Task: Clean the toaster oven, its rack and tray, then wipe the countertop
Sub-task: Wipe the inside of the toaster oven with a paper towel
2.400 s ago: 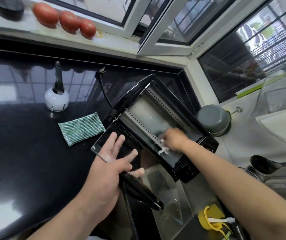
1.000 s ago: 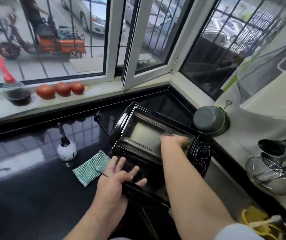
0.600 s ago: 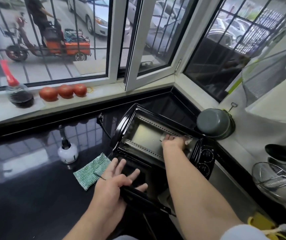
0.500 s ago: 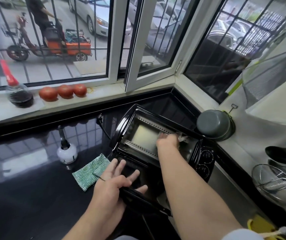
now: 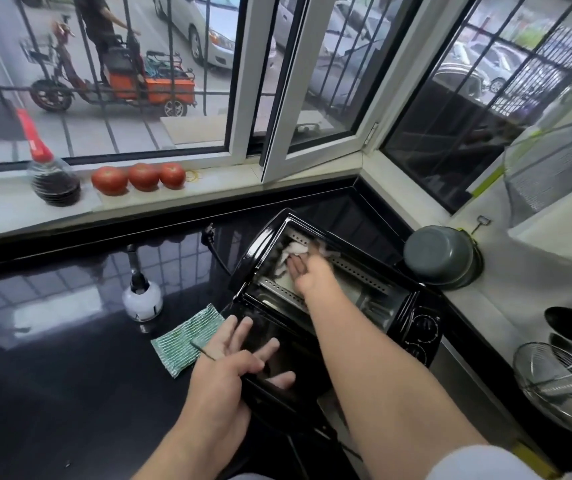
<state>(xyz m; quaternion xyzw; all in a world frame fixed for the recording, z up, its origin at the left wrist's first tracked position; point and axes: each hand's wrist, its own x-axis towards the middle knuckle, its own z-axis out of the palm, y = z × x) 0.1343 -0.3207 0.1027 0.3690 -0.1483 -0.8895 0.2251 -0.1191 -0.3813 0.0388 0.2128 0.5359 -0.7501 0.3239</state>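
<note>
i judge cleaning mid-way: right hand (image 5: 307,275) presses a white cloth (image 5: 291,252) inside the toaster oven (image 5: 412,327), left hand (image 5: 229,368) flat, released, on its door (image 5: 277,341); rack, tray, countertop (image 5: 69,375) remain.

Black toaster oven (image 5: 343,299) on a shiny dark countertop (image 5: 52,375), door open.

Sits near the corner, tipped back a bit. Door (image 5: 277,362) folded down flat in front. Grey metal walls inside with rows of small holes. Two round knobs on the right side. White cloth (image 5: 291,252) bunched up inside, near the back left.
</note>
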